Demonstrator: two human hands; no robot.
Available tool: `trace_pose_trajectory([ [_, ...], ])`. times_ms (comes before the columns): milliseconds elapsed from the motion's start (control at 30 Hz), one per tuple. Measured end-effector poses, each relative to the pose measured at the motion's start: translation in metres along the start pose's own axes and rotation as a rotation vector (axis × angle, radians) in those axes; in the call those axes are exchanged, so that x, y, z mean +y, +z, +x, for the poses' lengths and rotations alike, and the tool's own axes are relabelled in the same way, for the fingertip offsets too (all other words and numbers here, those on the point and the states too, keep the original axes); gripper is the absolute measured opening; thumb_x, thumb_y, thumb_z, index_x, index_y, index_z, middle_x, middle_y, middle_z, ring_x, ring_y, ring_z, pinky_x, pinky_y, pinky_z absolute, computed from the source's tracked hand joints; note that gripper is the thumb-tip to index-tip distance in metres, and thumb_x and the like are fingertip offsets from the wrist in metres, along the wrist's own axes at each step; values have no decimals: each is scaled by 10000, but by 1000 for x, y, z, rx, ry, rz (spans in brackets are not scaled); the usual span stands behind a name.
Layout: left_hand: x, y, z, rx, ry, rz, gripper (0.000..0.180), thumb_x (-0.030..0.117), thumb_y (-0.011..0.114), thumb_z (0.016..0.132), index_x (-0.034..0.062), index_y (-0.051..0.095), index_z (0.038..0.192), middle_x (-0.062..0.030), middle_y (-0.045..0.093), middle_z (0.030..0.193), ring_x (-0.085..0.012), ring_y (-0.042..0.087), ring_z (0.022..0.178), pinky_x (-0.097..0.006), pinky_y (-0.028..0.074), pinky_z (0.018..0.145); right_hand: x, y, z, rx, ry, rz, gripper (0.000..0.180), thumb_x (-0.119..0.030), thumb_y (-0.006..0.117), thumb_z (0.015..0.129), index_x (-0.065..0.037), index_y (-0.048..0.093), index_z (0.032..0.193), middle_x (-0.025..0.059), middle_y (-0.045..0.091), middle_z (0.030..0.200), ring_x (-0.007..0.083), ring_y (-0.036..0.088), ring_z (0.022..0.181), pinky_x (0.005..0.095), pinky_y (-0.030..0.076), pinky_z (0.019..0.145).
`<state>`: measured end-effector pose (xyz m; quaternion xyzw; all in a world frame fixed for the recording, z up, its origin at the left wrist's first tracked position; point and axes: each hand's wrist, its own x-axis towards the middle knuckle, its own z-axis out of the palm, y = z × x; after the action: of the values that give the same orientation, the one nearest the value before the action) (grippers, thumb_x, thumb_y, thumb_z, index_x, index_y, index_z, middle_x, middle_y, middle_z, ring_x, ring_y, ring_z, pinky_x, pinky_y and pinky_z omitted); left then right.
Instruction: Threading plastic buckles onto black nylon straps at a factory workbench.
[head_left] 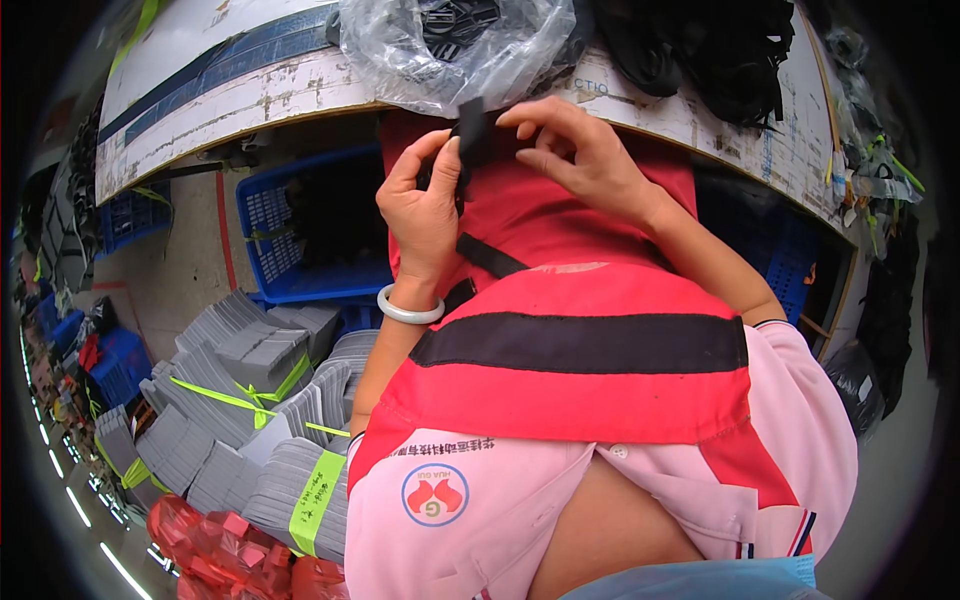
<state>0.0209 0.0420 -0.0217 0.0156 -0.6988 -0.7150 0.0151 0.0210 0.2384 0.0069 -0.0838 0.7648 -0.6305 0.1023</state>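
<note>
Head view: a black strap [473, 128] is pinched in the grip of the left hand [420, 205], above the red apron [580, 395] and near the front edge of the desk [300, 85]. Its lower part is partly hidden by that hand. The grip of the right hand [590, 160] is held wide just beside it; whether the strap is touched cannot be told. The desk's pale top is scuffed and cut off at the upper edge; a clear bag [400, 75] is borne on it. Below, the contents of a blue crate [262, 285] are lost in shadow, and grey bundles [205, 410] are stacked nearby
</note>
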Motion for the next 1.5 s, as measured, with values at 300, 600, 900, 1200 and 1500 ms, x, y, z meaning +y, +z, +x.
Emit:
trace_pose_trajectory([
  [300,-9,3,-3,-14,-108,-65,145,87,682,891,-13,691,997,-6,666,802,-40,567,683,-172,437,594,-30,7,-7,-64,113,-86,222,-207,597,950,-31,607,814,-42,442,678,34,412,629,216,338,548],
  [600,-5,3,-2,-16,-98,-99,157,97,679,897,-12,683,1009,0,663,797,-29,549,630,-172,420,536,-5,18,-10,-178,228,197,286,-297,538,987,-58,580,837,-63,436,628,10,375,525,188,303,471],
  [900,-9,8,-7,-27,-5,-49,134,64,693,877,-5,690,992,-4,671,849,-45,574,746,-176,450,644,0,17,-6,-81,493,328,314,-293,548,981,-70,574,762,-57,445,572,24,372,453,197,275,398],
  [1200,-6,-2,-7,-174,-5,-68,113,11,684,863,-13,687,973,-1,630,808,-55,552,744,-189,434,660,17,11,3,-142,584,701,209,-267,559,978,-60,561,953,-23,514,653,32,417,456,181,374,409],
  [1500,47,-115,-20,-303,-248,-191,108,30,623,903,-16,680,982,-17,628,791,-67,532,578,-212,421,479,24,7,33,-37,317,427,227,-259,605,953,-33,602,928,-17,534,697,37,459,522,189,399,466],
])
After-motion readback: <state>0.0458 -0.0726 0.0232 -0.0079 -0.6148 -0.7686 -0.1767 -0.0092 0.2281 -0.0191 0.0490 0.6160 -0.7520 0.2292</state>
